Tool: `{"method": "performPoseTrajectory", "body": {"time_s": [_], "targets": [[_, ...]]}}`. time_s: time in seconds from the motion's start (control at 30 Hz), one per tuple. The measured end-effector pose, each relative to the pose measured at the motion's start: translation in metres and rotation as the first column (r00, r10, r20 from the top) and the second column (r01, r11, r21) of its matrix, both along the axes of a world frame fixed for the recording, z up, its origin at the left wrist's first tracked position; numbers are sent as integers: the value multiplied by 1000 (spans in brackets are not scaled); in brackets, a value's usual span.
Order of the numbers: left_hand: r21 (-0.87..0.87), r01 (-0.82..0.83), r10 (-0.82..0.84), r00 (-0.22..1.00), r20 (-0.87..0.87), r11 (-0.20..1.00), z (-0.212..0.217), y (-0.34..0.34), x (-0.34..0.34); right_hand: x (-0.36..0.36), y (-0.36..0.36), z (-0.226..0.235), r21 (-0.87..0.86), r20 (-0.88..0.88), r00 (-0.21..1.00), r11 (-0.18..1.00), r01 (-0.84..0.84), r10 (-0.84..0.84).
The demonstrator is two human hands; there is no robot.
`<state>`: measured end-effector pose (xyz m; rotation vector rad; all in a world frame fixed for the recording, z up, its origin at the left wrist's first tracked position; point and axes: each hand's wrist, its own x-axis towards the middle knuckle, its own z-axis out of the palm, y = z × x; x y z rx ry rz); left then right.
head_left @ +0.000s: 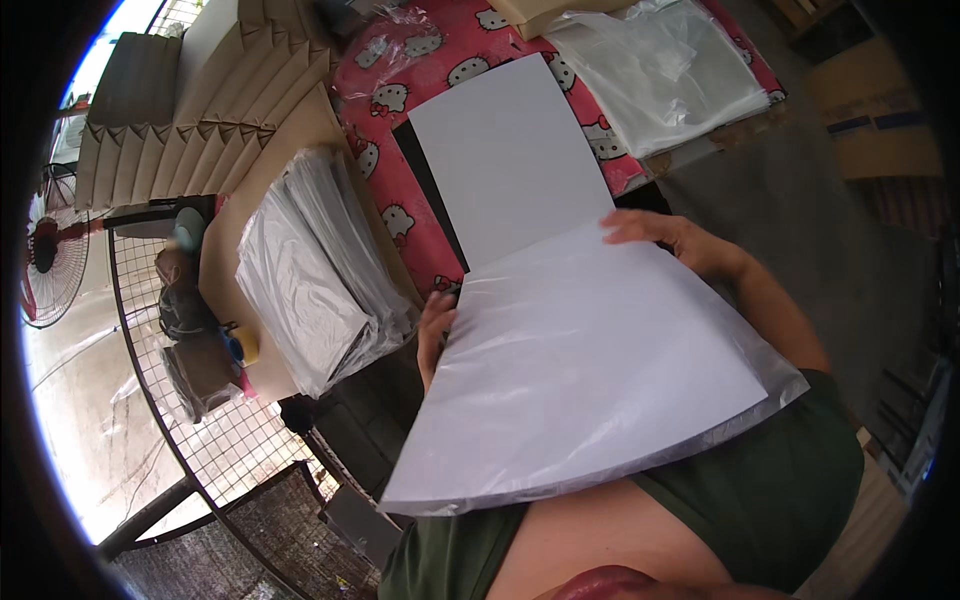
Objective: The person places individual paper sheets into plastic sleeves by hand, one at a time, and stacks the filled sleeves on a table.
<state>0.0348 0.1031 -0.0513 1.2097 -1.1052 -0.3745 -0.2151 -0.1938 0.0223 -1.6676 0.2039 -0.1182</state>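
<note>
A clear plastic bag (590, 370) with white sheet material inside lies tilted against my body, its loose clear margin along the near and right edges. My right hand (668, 238) grips its far right corner, fingertips on top. At the far left edge my left hand (436, 325) holds its side, slightly blurred and partly hidden behind it. Beyond, a white sheet (515, 150) lies on the pink patterned table cover (395, 100), with a dark sheet or board (428, 185) showing along its left side. Whether this white sheet runs into the bag, I cannot tell.
To the left, a stack of plastic-wrapped sheets (305, 270) rests on cardboard, near a tape roll (240, 345). Folded cardboard pieces (190, 155) stand behind it. Clear plastic bags (665, 75) lie at the far right. A fan (50, 250) stands beyond the wire mesh (150, 290).
</note>
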Motion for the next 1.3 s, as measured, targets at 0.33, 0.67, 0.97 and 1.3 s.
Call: {"method": "performPoseTrajectory", "body": {"time_s": [0.33,0.67,0.97,1.3], "targets": [[356,2,67,981,-183,935,-18,-41,-7,33,-5,-94,2,-33,976,977,213,-213],[330,-323,462,637,-617,887,56,-33,43,145,-1,3,-189,113,949,931,311,-294],[483,-524,700,635,-328,701,105,102,152,111,-189,-96,-408,430,174,-18,913,-886],[797,-465,671,734,103,386,62,221,206,71,-249,-101,-683,289,325,44,729,-901]]}}
